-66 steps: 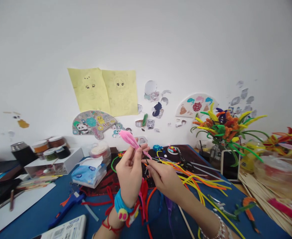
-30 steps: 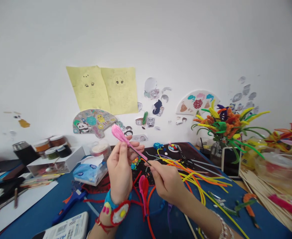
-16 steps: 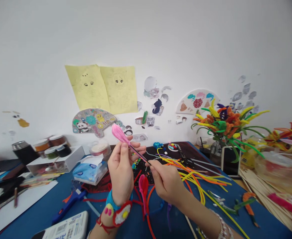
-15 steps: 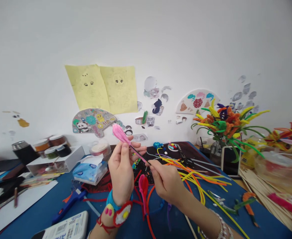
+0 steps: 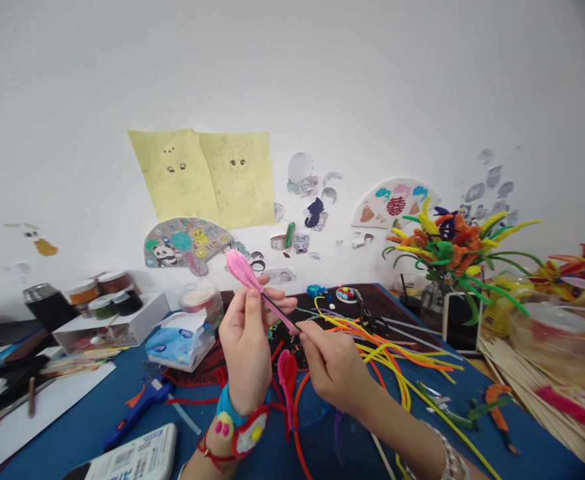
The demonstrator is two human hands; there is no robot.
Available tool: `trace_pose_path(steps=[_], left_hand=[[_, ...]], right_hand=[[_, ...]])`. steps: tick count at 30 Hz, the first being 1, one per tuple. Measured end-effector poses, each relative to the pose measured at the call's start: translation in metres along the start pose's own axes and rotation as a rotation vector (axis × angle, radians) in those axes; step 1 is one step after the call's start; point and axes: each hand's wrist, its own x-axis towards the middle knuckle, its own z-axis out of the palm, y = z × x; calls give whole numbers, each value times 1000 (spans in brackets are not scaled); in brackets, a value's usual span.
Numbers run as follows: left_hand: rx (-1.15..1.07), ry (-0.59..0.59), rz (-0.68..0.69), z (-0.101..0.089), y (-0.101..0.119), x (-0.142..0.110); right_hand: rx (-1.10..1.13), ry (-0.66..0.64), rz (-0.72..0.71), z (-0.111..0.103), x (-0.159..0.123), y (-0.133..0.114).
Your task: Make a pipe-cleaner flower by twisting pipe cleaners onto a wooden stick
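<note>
A pink pipe-cleaner bud [image 5: 242,269] points up and to the left, and a thin dark stem [image 5: 281,313] slants down to the right from it. My left hand [image 5: 247,343] pinches the bud's narrow base between thumb and fingers, with its other fingers stretched out behind. At the stem's lower end, my right hand [image 5: 335,363] is closed, thumb against forefinger. Below and between the hands lie a pink and a red pipe-cleaner loop [image 5: 287,377]. Several yellow and orange pipe cleaners [image 5: 397,357] spread over the mat right of my right hand.
On the blue mat [image 5: 222,460], a blue glue gun [image 5: 140,403] and a tissue pack [image 5: 181,340] lie left. A vase of pipe-cleaner flowers [image 5: 447,250] and a phone [image 5: 462,323] stand at the right, beside wooden sticks [image 5: 527,393]. Behind is the wall.
My left hand and the pink bud have shifted very slightly right and down. Both hands keep the same hold.
</note>
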Motion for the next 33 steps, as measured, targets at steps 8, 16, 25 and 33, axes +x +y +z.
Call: trace_pose_path(steps=[8,16,25,33], left_hand=[[0,0,20,1,-2,-1],[-62,10,14,3,-1,-8],[-17,-10,-5,1,8,-4],[-68,-10,-18,0,9,-4]], right_hand=[[70,-66,82,-8,-1,-5],[322,-103,103,-7,1,-12],[93,-98,97,-26,-4,-17],[55,-66,64,-26,-8,-18]])
